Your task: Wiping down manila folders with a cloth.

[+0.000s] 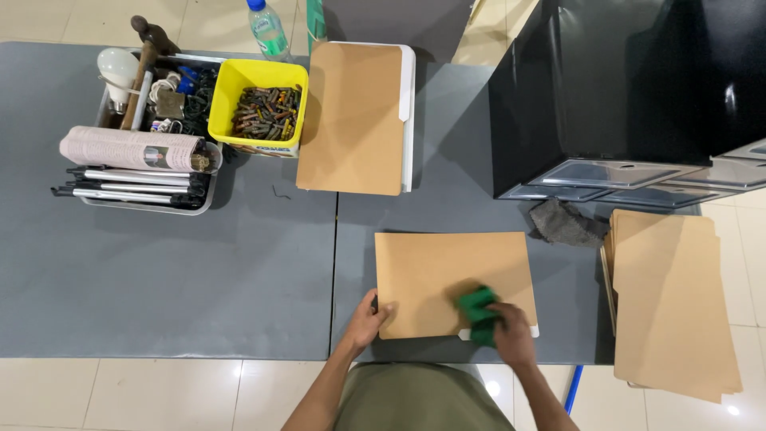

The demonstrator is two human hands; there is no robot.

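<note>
A brown file folder [447, 271] lies flat on the grey table [199, 271] near its front edge. My left hand [369, 319] rests on the folder's lower left corner, fingers pressing it down. My right hand [511, 331] grips a green cloth [477, 307] and presses it onto the folder's lower right part.
A second folder [355, 116] lies on a white box at the back. Farther left stand a yellow tub of batteries [265, 108] and a tray [148, 132] with a bulb, hammer and rolled paper. A black cabinet [622, 88], a grey rag [566, 222] and stacked folders [674, 303] occupy the right.
</note>
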